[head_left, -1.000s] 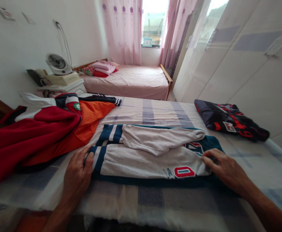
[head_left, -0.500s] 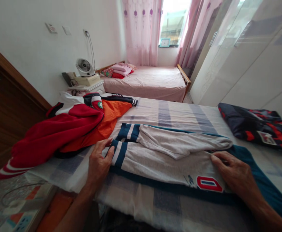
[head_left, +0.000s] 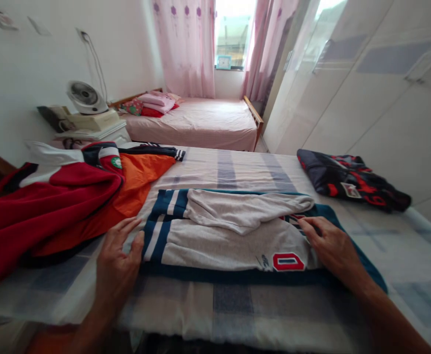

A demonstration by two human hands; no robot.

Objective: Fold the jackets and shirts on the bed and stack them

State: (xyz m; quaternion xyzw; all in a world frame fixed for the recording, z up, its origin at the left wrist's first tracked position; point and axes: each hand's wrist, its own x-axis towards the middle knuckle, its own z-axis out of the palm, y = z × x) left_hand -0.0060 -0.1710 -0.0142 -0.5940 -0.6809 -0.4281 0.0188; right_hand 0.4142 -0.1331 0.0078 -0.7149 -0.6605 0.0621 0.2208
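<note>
A folded grey and teal sweatshirt [head_left: 215, 241] lies on the checked bedsheet [head_left: 233, 300] in front of me, its sleeves laid across the body with the striped cuffs to the left. A red "0" patch shows near its right end. Beside the cuffs, my left hand [head_left: 119, 255] has its fingers apart and grips nothing. At the shoulder end, my right hand [head_left: 331, 248] has its fingers bent together on the grey cloth in what looks like a pinch; the exact grip is partly hidden.
A red, white and orange jacket [head_left: 78, 191] is spread out on the left. Folded dark clothing with red marks [head_left: 348, 179] lies at the far right. Beyond are a pink bed [head_left: 197, 120], a small fan [head_left: 86, 96] on a bedside cabinet and a white wardrobe [head_left: 385, 108].
The view has turned right, so everything appears further left. My left hand has drawn back slightly from the cuffs. My right hand stays at the shoulder end of the sweatshirt.
</note>
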